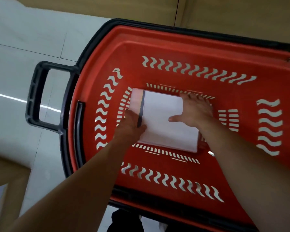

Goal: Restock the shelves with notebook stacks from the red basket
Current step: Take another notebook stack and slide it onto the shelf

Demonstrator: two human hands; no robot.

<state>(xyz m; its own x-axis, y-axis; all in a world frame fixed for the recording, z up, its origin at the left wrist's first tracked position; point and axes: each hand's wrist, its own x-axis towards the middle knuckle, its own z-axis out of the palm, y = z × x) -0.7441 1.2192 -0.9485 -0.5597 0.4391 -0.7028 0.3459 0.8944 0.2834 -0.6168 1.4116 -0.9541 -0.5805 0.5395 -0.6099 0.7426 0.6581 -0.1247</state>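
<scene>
A red plastic basket [182, 47] with a black rim stands on the floor below me. At its bottom lies a stack of white notebooks [164, 121] with a dark spine strip on its left side. My left hand [132, 123] reaches down and grips the stack's left edge near the spine, thumb on top. My right hand [194, 109] grips the stack's far right edge, thumb lying across the white cover and fingers curled over the side. Both forearms stretch into the basket.
A black handle [35, 96] juts from the basket's left end. Pale floor tiles [15, 64] lie to the left. A tan wooden panel [141, 9] runs along the top. A brown box corner [5, 181] sits at lower left.
</scene>
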